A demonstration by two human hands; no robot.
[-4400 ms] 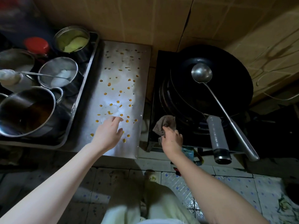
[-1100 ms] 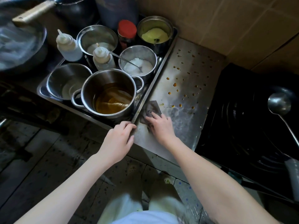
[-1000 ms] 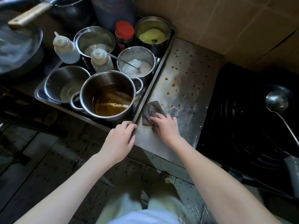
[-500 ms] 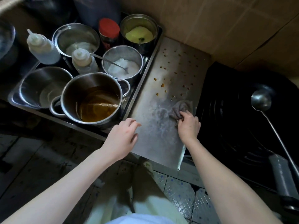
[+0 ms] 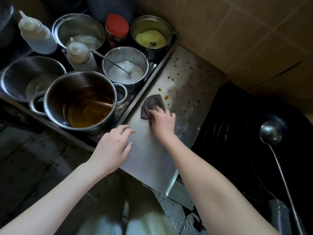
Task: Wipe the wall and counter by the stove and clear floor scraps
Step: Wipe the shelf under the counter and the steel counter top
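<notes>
Head view: the right hand (image 5: pixel 163 122) grasps a grey cloth (image 5: pixel 151 105), its fingers curled over the cloth's near part and pressing it onto the steel counter (image 5: pixel 152 160) just beside the rim of a metal tray (image 5: pixel 166 54). The left hand (image 5: pixel 113 146) lies released, fingers loosely spread, over the counter's near left edge; contact with the surface cannot be told. Orange drops (image 5: pixel 166 97) dot the counter just beyond the cloth and on toward the tiled wall (image 5: pixel 237 31). The tray holds a pot of brown liquid (image 5: pixel 81 102), a bowl of white granules (image 5: pixel 125 70) with a spoon, a pot of yellow-green paste (image 5: pixel 151 38), a red-lidded jar (image 5: pixel 116 25) and two squeeze bottles (image 5: pixel 36 33). Right of the counter sits a black wok (image 5: pixel 237 133) with a steel ladle (image 5: pixel 271 131) resting in it.
</notes>
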